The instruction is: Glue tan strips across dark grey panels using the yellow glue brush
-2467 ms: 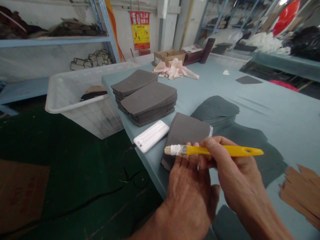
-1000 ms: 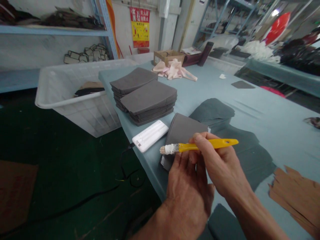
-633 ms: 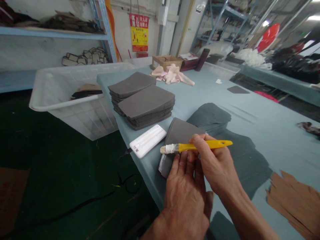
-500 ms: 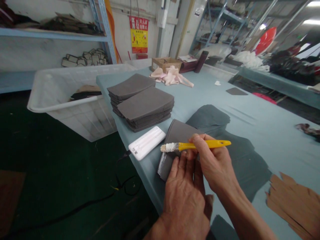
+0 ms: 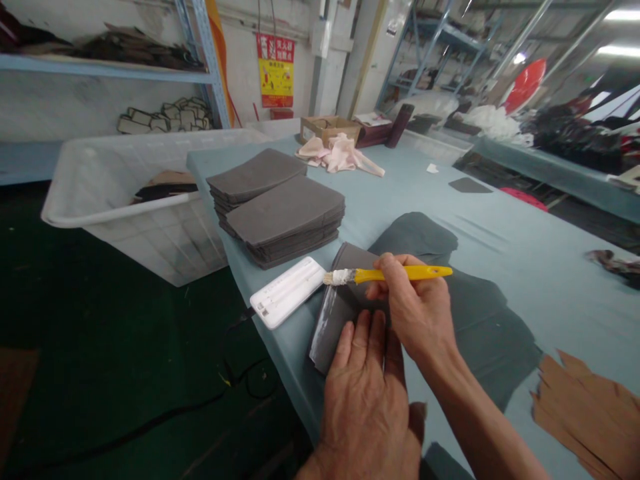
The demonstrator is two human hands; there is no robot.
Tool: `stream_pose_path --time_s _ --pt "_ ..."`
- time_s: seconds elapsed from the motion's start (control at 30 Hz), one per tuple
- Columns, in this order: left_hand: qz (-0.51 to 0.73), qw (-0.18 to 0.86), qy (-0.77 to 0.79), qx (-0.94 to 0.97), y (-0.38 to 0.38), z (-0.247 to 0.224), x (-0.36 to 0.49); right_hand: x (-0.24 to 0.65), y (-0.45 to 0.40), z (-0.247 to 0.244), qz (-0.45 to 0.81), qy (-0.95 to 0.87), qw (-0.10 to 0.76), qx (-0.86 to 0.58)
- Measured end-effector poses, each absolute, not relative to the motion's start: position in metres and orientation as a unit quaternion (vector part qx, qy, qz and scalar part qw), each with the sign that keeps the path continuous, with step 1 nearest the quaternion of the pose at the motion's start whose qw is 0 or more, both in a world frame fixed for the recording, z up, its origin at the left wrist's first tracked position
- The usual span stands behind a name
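Between the fingers and thumb of my right hand is a yellow-handled paintbrush. White paste coats its ferrule, and the bristle tip is over the left edge of a dark grey folded piece. A white streak runs along that edge. My left hand lies flat on the grey piece, fingers stretched out and pointing away from me. Just left of the brush tip sits a white rectangular device, shaped like a power bank, with a dark cable at its near end.
Two stacks of grey pieces stand at the table's left edge. Dark green-grey sheets and brown pieces lie to the right. Farther back are a pink cloth and a cardboard box. A white plastic bin adjoins the table.
The brush in my right hand has moved up along the grey piece's edge, away from me. The white streak shows longer now. My left hand stays on the piece.
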State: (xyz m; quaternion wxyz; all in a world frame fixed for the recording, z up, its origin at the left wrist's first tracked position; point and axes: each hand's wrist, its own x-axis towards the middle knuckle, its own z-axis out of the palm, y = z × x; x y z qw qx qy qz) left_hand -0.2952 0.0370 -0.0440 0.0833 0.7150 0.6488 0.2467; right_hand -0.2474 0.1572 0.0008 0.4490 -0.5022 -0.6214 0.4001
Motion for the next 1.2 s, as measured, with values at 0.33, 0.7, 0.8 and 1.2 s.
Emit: stream_pose_path --time_s 0.33,0.7,0.8,1.2 --pt "0.292 -0.019 0.643 0.708 0.036 -0.054 -0.294 -0.250 0.191 0.000 0.354 -0.642 0.464 -0.497" --pt "0.259 0.026 0.631 0.730 0.035 -0.049 -0.300 -0.247 0.236 -0.008 0.325 -0.624 0.502 -0.502" --pt "0.248 0.040 0.630 0.735 0.034 -0.048 -0.300 -0.243 0.239 -0.005 0.326 -0.607 0.534 -0.490" --pt "0.205 0.102 0.643 0.731 0.038 -0.035 -0.305 -0.174 0.154 0.022 0.365 -0.525 0.592 -0.491"
